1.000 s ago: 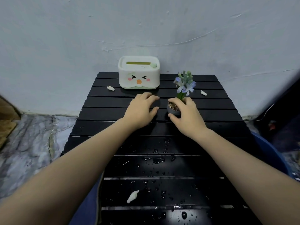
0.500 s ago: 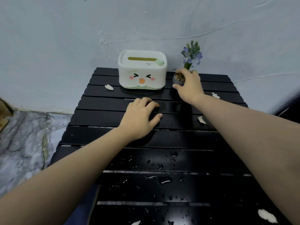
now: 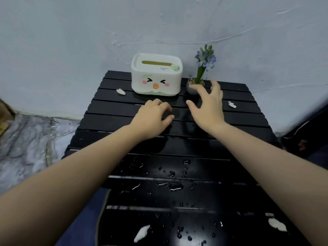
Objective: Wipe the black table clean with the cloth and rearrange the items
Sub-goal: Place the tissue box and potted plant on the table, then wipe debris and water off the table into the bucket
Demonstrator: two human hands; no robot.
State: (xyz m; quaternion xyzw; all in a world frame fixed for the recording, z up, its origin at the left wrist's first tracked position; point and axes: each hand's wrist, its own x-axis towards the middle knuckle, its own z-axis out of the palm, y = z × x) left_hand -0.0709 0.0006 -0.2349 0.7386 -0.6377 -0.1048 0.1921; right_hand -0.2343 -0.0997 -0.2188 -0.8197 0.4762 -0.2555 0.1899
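Note:
The black slatted table (image 3: 113,114) carries water drops on its near half and small white scraps (image 3: 142,235). A white tissue box with a cartoon face (image 3: 157,75) stands at the back edge. Right beside it stands a small grey pot with a purple flower (image 3: 195,86), upright. My right hand (image 3: 207,107) hovers just in front of the pot, fingers spread, holding nothing. My left hand (image 3: 152,119) rests palm down on the middle slats, fingers curled, holding nothing. No cloth is in view.
More white scraps lie at the back left (image 3: 121,91), back right (image 3: 232,104) and near right (image 3: 276,224). A pale wall rises right behind the table. Marbled floor (image 3: 26,142) lies to the left, dark objects to the right.
My right hand carried the flower pot from the table's middle to the back beside the tissue box, then let go and drew back. My left hand stayed put.

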